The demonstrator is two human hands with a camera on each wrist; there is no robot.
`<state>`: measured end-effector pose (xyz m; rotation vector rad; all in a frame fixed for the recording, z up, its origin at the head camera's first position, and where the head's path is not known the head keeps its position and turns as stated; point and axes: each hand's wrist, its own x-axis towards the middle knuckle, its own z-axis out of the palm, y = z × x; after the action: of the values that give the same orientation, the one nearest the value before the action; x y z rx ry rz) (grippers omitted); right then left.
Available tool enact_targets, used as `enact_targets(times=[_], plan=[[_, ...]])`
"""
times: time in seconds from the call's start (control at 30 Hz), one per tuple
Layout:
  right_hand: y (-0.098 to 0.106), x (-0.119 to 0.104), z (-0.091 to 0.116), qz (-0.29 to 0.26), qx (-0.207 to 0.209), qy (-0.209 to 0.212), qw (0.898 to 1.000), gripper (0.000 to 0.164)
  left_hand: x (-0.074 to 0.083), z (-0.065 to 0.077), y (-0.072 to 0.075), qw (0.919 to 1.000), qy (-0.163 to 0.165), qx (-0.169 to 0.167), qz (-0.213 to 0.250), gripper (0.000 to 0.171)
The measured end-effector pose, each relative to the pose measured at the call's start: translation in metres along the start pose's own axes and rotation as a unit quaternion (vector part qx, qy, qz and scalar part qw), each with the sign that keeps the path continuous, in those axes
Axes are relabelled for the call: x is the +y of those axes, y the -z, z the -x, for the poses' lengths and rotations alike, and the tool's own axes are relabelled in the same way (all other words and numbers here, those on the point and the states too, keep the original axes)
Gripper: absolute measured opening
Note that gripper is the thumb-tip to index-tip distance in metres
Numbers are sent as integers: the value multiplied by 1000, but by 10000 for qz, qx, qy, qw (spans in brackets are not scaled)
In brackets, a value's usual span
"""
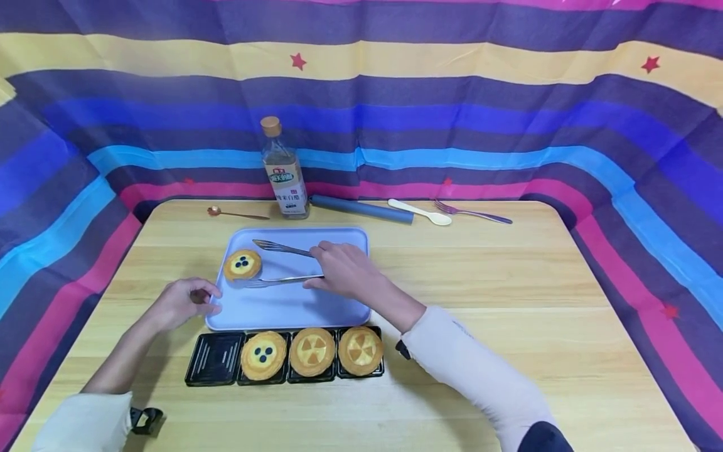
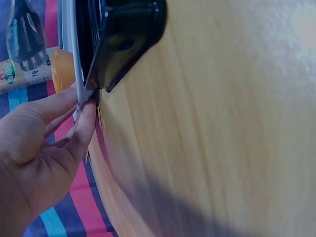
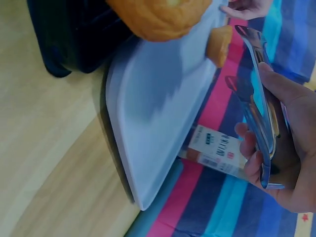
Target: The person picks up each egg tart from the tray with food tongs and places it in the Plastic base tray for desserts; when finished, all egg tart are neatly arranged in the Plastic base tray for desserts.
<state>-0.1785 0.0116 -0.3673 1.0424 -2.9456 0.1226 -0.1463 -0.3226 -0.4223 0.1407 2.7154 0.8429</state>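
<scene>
My right hand grips metal serving tongs above the pale blue tray, their arms spread apart. One tong tip overlaps the lower edge of a tart with dark berry dots at the tray's left; the other tip points past it higher up. My left hand pinches the tray's left rim between thumb and fingers. In front of the tray stands a row of black plastic boxes. The leftmost holds nothing; the others hold a berry-dotted tart and two tarts with wedge patterns.
Behind the tray stands a vinegar bottle with a cork-coloured cap. Along the back edge lie a small copper spoon, a dark blue rod, a cream spoon and a purple fork. Striped cloth surrounds the table.
</scene>
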Motion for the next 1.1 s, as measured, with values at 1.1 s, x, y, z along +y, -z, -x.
enact_targets(times=[1.1], plan=[[-17, -15, -35, 144, -289, -171, 9993, 51, -2, 0, 0, 9999, -117, 78, 14, 28]])
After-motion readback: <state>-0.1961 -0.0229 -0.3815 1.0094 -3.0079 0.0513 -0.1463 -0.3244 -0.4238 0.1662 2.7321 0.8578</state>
